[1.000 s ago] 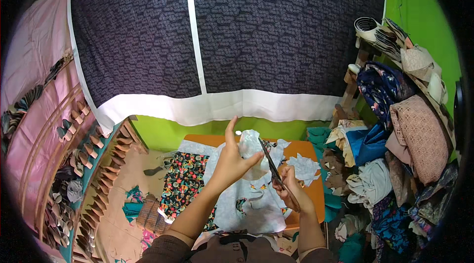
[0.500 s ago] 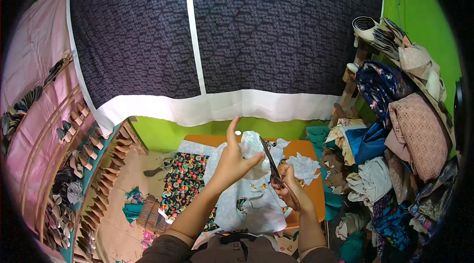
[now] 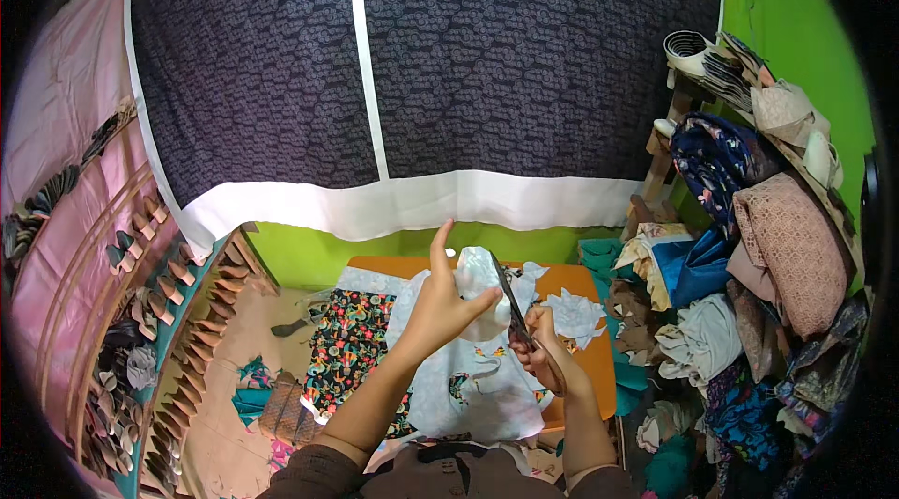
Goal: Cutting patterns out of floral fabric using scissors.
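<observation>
Raised over the table, my left hand (image 3: 448, 300) pinches a pale, rounded cut piece of fabric (image 3: 476, 265), thumb across its face and index finger pointing up. Dark scissors (image 3: 507, 288) are gripped in my right hand (image 3: 540, 349), their blades running up along the piece's right edge. Whether the blades are parted is hard to make out. Beneath both hands lie a light-coloured cloth (image 3: 478, 401) and a black cloth with a colourful print (image 3: 351, 321). Pale cut scraps (image 3: 573, 314) are to the right of my right hand.
The orange table (image 3: 601, 377) backs onto a green wall with a dark patterned curtain (image 3: 506, 59). Racks of shoes and wooden shoe lasts (image 3: 187, 377) curve along the left. Heaped fabrics (image 3: 791, 246) crowd the right side. Scraps lie on the tan floor (image 3: 225, 447).
My hands, the fabric piece and the scissors are almost where they were. The scissors and right hand have shifted slightly left, and the view has turned a little.
</observation>
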Available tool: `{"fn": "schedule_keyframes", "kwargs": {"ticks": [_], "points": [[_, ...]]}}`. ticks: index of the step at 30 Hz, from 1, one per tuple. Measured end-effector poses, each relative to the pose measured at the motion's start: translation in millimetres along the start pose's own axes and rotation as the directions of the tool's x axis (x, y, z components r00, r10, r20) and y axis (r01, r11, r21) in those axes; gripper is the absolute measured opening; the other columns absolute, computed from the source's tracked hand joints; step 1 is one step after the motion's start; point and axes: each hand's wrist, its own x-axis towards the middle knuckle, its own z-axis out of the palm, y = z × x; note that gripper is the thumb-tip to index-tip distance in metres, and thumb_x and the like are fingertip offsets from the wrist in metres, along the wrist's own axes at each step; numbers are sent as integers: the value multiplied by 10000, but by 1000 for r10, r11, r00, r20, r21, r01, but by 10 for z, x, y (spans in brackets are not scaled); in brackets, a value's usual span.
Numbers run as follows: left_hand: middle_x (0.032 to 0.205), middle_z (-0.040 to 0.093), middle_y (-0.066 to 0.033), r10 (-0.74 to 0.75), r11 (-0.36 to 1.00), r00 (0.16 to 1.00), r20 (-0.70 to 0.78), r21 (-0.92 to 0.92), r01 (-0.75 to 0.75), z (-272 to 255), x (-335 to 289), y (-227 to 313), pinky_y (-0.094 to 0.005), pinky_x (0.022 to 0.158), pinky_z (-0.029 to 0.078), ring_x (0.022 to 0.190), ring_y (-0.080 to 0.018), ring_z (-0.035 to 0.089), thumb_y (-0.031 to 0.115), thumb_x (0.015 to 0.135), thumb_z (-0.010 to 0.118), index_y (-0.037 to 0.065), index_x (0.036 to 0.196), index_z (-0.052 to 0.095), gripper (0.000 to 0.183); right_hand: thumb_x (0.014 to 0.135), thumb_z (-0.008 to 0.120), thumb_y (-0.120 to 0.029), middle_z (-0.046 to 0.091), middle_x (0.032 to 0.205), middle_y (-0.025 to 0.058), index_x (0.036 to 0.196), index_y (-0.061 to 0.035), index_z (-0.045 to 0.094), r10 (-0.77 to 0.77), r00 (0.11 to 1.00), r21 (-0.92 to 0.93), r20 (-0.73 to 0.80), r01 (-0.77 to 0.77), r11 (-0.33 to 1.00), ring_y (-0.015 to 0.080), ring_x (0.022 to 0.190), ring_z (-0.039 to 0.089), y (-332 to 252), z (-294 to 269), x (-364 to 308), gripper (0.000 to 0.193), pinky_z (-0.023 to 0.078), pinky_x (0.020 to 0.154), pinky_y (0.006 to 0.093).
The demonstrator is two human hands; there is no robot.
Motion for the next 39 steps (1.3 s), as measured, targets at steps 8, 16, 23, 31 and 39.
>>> {"fn": "schedule_keyframes", "kwargs": {"ticks": [8,16,23,31,39], "points": [[1211,312,-171,-39,999,999,8,-6,39,24,-21,-2,-304,788,436,933,-190,503,12,655,666,51,1301,36,903,821,440,-41,335,764,40,945,-114,199,114,991,358,72,-133,924,53,607,241,125,-110,-37,281,235,473,116],[1197,336,-171,-79,996,995,62,-38,81,22,-36,-12,-306,781,438,921,-188,510,11,658,663,69,1304,34,903,838,414,-61,340,770,39,947,-109,212,7,999,-3,49,-7,1000,55,643,275,129,-86,-78,234,248,497,123],[1212,326,-166,-63,998,998,28,-16,64,91,-37,-14,-304,775,447,914,-198,521,28,654,675,70,1304,42,909,859,409,-361,360,728,5,975,-133,254,46,998,262,43,-55,964,60,547,305,112,-77,-154,299,271,471,155],[1230,302,-220,-49,997,999,12,63,49,174,-16,-174,-332,841,372,1028,-264,428,130,657,684,55,1302,66,897,711,473,-627,422,806,0,1167,-85,253,-53,997,45,-58,56,997,67,648,383,183,-194,-218,742,328,551,175],[1265,261,-242,-119,991,993,-17,-68,117,355,-1,-298,-347,936,289,1150,-296,339,159,703,640,38,1301,67,837,829,446,-442,430,945,11,1220,-60,322,-49,996,-19,-79,48,999,102,828,403,238,-382,-337,560,327,742,190]]}}
